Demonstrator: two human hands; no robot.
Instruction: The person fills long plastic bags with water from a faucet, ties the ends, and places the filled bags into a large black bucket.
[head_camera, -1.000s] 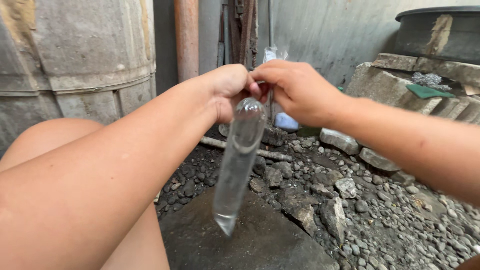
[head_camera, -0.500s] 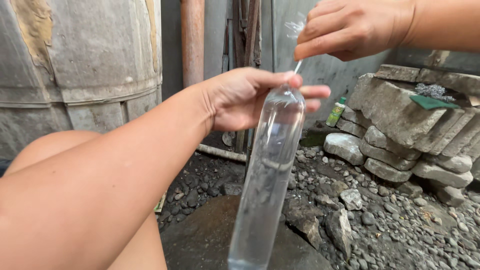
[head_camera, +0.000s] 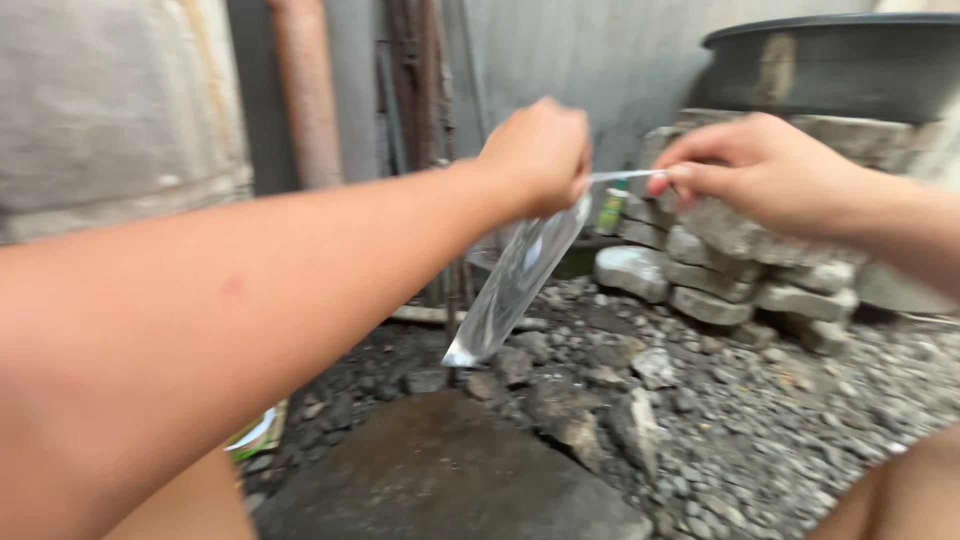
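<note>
A long, narrow clear plastic bag of water (head_camera: 515, 285) hangs tilted, its pointed bottom end down to the left above a flat dark stone (head_camera: 440, 480). My left hand (head_camera: 540, 155) is closed around the bag's top. My right hand (head_camera: 760, 170) pinches the twisted plastic tail (head_camera: 620, 176) of the bag and holds it stretched out sideways to the right. The picture is blurred by motion.
A pile of grey stone blocks (head_camera: 720, 280) stands at the right with a small green bottle (head_camera: 610, 210) beside it and a dark basin (head_camera: 830, 70) on top. Gravel covers the ground. A large grey drum (head_camera: 120, 110) and a rusty pipe (head_camera: 305, 95) rise at the left.
My right hand came down from above and now pulls the twisted tail sideways to the right. The bag swung from nearly upright to a slant, and the view shifted.
</note>
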